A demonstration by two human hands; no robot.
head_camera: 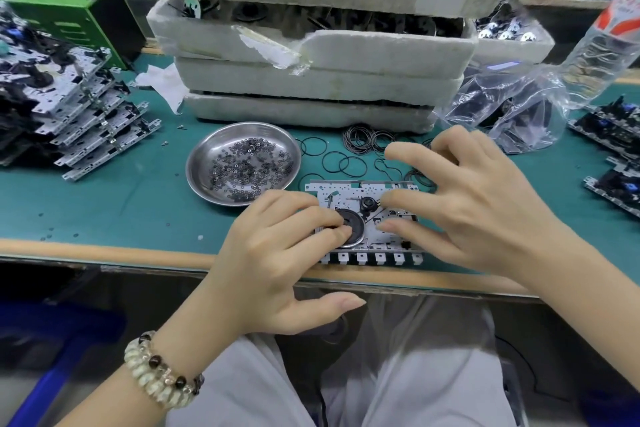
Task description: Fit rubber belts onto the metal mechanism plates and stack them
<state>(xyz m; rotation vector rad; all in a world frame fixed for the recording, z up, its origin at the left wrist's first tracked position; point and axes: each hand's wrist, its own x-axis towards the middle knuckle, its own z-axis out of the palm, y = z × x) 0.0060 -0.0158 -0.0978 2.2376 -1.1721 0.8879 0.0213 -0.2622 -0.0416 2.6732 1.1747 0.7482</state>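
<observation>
- a beaded bracelet (162, 374) sits on the left wrist, nearest the camera.
- the left hand (277, 253) reaches over the near edge of the table (121, 211). its fingers (332, 218) are bent with the tips pressing on a black wheel (354, 230), the thumb hangs free below the edge, and nothing is clenched.
- the metal plate (325, 189) lies flat at the very front edge of the table, under both hands. its row of tabs reaches the wooden lip.
- a thin rubber belt (372, 217) seems to run from the wheel toward a small pulley (367, 205). whether it is fully seated i cannot tell.
- the right hand (485, 211) is spread and released, with thumb and forefinger tips resting on the plate beside the pulley, gripping nothing.
- risk: if the left fingers lift before the belt sits in both grooves, its tension could flick it off or leave it twisted.
- risk: the plate is so close to the edge that a hard push toward the body could slide it off the table.
- just beyond lie the loose belts (346, 163), which a sweeping right hand could scatter.
- a steel bowl (194, 163) of tiny rings sits just left of the plate, where a knock from the left hand could spill it.
- further left is the stack of plates (86, 114), leaning in steps, so a careless placement might topple it.
- foam trays (311, 73) stand at the back.
</observation>
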